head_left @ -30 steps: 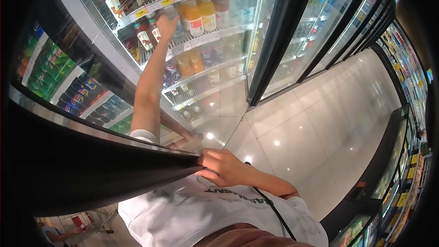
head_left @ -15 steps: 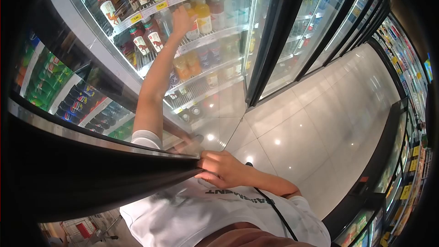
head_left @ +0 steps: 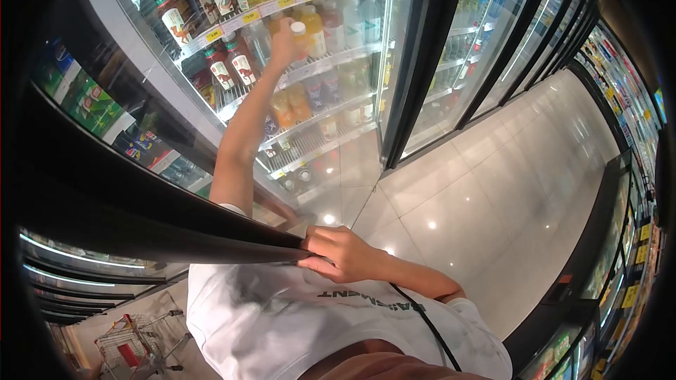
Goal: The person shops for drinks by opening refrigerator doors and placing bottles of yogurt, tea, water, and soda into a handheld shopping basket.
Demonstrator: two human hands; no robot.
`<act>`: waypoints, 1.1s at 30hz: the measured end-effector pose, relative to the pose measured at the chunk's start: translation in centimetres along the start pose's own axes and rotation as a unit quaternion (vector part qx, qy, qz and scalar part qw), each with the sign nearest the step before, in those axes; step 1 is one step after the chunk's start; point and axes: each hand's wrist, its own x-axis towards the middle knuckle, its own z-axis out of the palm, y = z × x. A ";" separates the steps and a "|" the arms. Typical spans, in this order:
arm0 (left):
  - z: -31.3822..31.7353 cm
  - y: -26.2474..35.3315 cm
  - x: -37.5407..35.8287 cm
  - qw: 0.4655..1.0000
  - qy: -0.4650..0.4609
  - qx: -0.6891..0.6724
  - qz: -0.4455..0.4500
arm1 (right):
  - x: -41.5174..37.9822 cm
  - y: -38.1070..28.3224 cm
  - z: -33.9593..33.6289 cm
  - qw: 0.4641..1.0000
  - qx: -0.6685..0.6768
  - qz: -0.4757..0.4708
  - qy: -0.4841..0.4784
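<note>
My left hand (head_left: 284, 43) reaches into the open drinks cooler and is closed around a white-capped bottle (head_left: 299, 31). Fingers hide much of this bottle, and its contents look yellow-orange. Just right of it stands a yellow juice bottle (head_left: 313, 34) on the same shelf. Dark-red bottles with white labels (head_left: 242, 68) are to the left of my wrist. Near my chest, my right hand (head_left: 341, 253) is wrapped round the edge of the black-framed cooler door (head_left: 232, 229), with the thumb below.
Price tags line the shelf edge (head_left: 289, 1) above my left hand. More glass cooler doors (head_left: 486, 49) run off to the right beside the tiled floor (head_left: 451, 218). A shopping cart (head_left: 130, 341) stands at lower left. A low black-framed case (head_left: 574, 274) borders the right side.
My left hand has closed on a bottle, and its white cap now shows beside the fingers. The door appears at a different angle, with more of the cart in view. My right hand still grips the door.
</note>
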 end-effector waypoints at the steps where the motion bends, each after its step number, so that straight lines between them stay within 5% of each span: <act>1: -0.6 1.5 -1.3 0.999 0.020 -0.013 0.037 | 0.0 0.0 0.0 1.000 0.000 -0.013 0.014; 6: -4.9 6.1 -5.9 0.988 0.089 -0.019 0.123 | -0.2 -0.1 0.0 1.000 0.016 -0.003 0.018; 14: -14.0 11.7 -20.7 0.971 0.176 -0.159 -0.026 | -0.3 0.7 0.1 0.998 0.025 -0.046 0.041; 18: -16.8 8.9 -32.9 0.945 0.260 -0.196 -0.032 | -0.2 1.4 0.4 0.997 0.020 -0.058 0.050; 20: -18.9 11.2 -40.3 0.958 0.258 0.032 -0.124 | -0.1 1.7 0.5 0.998 0.028 -0.049 0.037; 22: -20.3 8.5 -48.3 0.899 0.344 -0.118 -0.242 | 0.2 2.0 0.8 0.997 0.032 -0.057 0.040; 28: -19.9 4.3 -71.1 0.734 0.477 0.008 -0.483 | 1.8 2.6 2.4 0.996 0.021 -0.059 0.060; 33: -14.9 -1.1 -86.1 0.593 0.382 0.226 -0.672 | 5.0 3.8 5.0 0.998 0.002 -0.026 0.058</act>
